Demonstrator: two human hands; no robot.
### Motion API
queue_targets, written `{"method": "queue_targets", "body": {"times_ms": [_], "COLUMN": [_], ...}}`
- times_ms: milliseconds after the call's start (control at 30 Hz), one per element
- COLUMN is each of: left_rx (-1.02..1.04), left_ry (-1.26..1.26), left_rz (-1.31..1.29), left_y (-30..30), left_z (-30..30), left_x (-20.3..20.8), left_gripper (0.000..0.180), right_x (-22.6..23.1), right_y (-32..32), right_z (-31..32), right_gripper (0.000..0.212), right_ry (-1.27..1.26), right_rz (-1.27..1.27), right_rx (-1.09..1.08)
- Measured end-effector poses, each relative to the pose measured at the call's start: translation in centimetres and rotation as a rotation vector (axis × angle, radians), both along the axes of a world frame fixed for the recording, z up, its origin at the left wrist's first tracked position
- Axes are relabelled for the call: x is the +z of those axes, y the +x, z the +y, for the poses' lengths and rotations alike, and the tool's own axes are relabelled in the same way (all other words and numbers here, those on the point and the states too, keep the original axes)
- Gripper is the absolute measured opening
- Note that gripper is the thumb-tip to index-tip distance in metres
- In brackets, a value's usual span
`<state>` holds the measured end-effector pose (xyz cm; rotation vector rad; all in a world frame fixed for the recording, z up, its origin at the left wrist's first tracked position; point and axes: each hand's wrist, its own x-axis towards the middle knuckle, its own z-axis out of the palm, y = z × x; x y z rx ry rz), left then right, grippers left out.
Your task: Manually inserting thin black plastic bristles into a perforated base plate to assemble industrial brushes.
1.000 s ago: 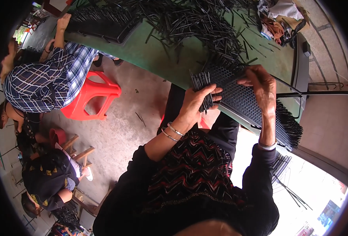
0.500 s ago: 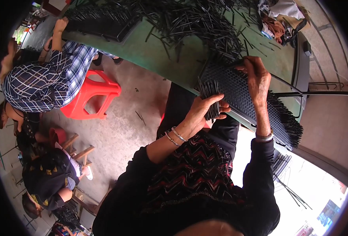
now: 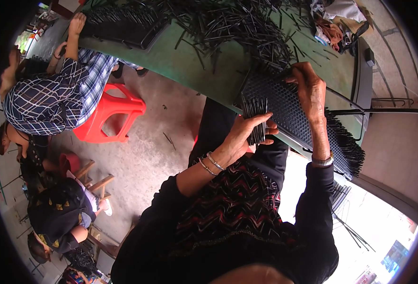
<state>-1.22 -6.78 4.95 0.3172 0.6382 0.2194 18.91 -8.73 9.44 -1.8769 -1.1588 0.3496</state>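
My left hand (image 3: 243, 132) is closed around a bundle of thin black sticks (image 3: 255, 113), held upright beside the near edge of a black board full of small holes (image 3: 277, 97). Black sticks stand packed like bristles along the board's right end (image 3: 348, 142). Over the board's far edge is my right hand (image 3: 309, 90), its thumb and fingers pinched together. What sits between those fingertips is too small and dark to make out. The board lies tilted at the edge of a green table (image 3: 199, 78).
A large heap of loose black sticks (image 3: 247, 33) covers the table's far part. Another stick-filled board (image 3: 124, 31) lies at the far left, near a person in a checked shirt (image 3: 43, 102) and a red stool (image 3: 109, 113). A thin black metal rod (image 3: 388, 111) juts in from the right.
My right hand has shifted slightly toward the far side, still pinched. My left hand and its bundle have moved a little to the right. The co-worker's hand at far left has moved slightly.
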Motion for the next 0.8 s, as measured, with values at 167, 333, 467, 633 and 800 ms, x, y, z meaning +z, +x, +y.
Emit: {"method": "queue_targets", "body": {"times_ms": [167, 333, 467, 633, 800], "left_rx": [0.032, 0.031, 0.028, 0.033, 0.031], "left_ry": [-0.032, -0.055, -0.045, -0.038, -0.029], "left_rz": [-0.027, -0.022, -0.021, -0.033, -0.041], "left_y": [0.1, 0.1, 0.2, 0.1, 0.0], "left_z": [-0.1, -0.3, -0.3, -0.3, -0.3], "left_x": [-0.3, -0.6, -1.1, -1.2, -1.1], "left_gripper": [0.019, 0.018, 0.017, 0.017, 0.016], "right_x": [0.3, 0.1, -0.3, -0.2, 0.0], "right_y": [0.1, 0.2, 0.3, 0.4, 0.6], "right_z": [0.1, -0.1, 0.2, 0.4, 0.4], "right_gripper": [0.010, 0.011, 0.011, 0.011, 0.008], "right_ry": [-0.017, -0.042, 0.015, -0.046, -0.010], "right_rz": [-0.001, 0.042, 0.133, 0.042, -0.029], "right_rx": [0.009, 0.020, 0.042, 0.053, 0.084]}}
